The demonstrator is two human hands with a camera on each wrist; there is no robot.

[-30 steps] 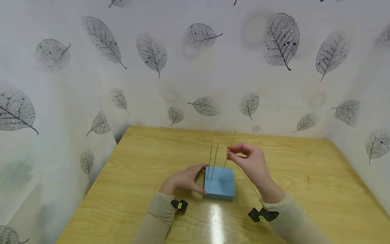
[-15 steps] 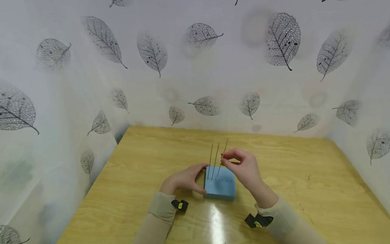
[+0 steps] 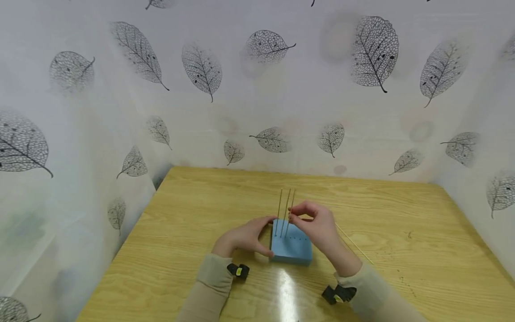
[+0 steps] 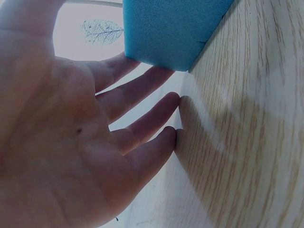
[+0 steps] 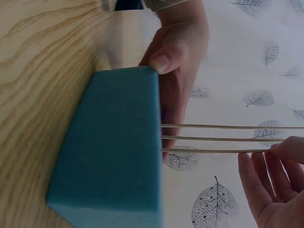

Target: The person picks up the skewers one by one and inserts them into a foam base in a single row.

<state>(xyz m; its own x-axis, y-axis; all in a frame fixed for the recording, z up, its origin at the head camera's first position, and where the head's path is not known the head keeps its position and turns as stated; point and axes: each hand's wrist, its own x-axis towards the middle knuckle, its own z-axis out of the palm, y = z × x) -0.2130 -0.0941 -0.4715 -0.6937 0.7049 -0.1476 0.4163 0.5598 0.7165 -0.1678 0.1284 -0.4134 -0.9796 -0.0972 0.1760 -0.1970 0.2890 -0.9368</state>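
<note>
A blue foam block (image 3: pixel 290 249) with a row of small holes sits on the table. My left hand (image 3: pixel 244 238) holds its left side, thumb at the near corner and index finger at the far one. In the left wrist view, two fingertips (image 4: pixel 172 137) rest on the wood. Two thin wooden sticks (image 5: pixel 213 126) stand in the block. My right hand (image 3: pixel 318 227) pinches a third stick (image 5: pixel 204 151) between thumb and fingers, partway up. Its lower end meets the block's top beside the other two, nearly parallel to them.
Another thin stick (image 3: pixel 358 246) lies on the wooden table (image 3: pixel 193 197), right of the block and partly behind my right forearm. A leaf-printed white curtain (image 3: pixel 297 98) hangs along the back and sides.
My right hand has moved left and down with its stick, bringing the lower end to the row of holes. The stick leans less. My left hand stays on the block.
</note>
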